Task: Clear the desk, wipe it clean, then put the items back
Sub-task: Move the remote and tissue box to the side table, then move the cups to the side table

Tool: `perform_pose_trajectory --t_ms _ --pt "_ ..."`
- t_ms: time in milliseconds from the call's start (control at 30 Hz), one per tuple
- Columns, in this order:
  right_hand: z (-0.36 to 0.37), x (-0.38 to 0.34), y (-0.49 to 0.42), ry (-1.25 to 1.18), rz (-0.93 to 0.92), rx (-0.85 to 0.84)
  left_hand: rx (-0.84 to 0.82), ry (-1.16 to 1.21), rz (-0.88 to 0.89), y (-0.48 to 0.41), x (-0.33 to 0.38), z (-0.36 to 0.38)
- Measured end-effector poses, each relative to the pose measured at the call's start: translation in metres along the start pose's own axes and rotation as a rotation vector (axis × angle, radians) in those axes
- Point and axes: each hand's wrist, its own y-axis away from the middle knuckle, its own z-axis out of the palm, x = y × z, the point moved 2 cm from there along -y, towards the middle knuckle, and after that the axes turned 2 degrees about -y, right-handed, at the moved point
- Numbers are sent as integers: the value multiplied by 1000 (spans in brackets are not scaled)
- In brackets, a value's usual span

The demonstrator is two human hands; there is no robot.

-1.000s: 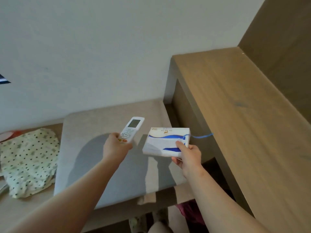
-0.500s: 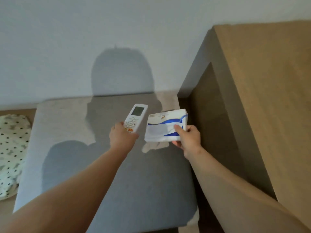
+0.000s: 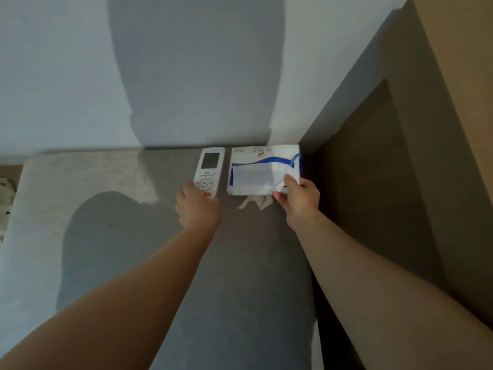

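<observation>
Left hand (image 3: 198,209) grips the white remote control (image 3: 209,166) by its near end. Right hand (image 3: 300,200) pinches the tissue pack (image 3: 256,172). Both sit side by side at the grey bench's (image 3: 80,182) far right corner, beside the wooden desk (image 3: 458,76).

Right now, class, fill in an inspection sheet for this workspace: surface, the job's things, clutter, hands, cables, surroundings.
Surface: grey fabric cushion, partly in shadow; brown wooden desk stands to its right.
Job's things: white plastic remote control with a screen and white-and-blue soft tissue pack, side by side near the wall; whether they rest on the cushion cannot be told.
Clutter: white tissue poking out below the pack; dotted cloth at the left edge.
Hands: left hand grips the remote's near end; right hand pinches the pack's near right corner.
Cables: nothing seen.
Surroundings: white wall behind, shadowed.
</observation>
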Motion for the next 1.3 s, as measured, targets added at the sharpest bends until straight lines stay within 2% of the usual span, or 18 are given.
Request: perform_pose_trajectory --t_ms 100,233,333,433,533,633,833,1033,1133,1300 --pt "5 0 -7 94 -67 17 -15 -27 12 -1 6 10" --pt "2 3 -9 551 -302 -9 -76 -33 16 1 11 21" --pt "-7 11 0 857 -325 24 -143 -88 29 5 12 24" --pt "-16 10 15 1013 -336 0 -183 -184 83 8 14 16" --pt "-23 0 42 1127 -363 -58 -189 -318 238 20 21 -5" --pt "-29 -15 81 1234 -460 -78 -147 -506 542 47 35 -35" --pt "-49 -38 185 1296 -636 5 -42 -796 979 117 63 -106" --pt "-108 -54 300 1191 -754 193 -21 -761 1316 211 80 -158" --pt "-157 -50 350 1144 -739 320 -74 -780 1435 275 82 -168" --pt "-252 -21 418 1041 -607 491 -167 -782 1664 386 73 -163"
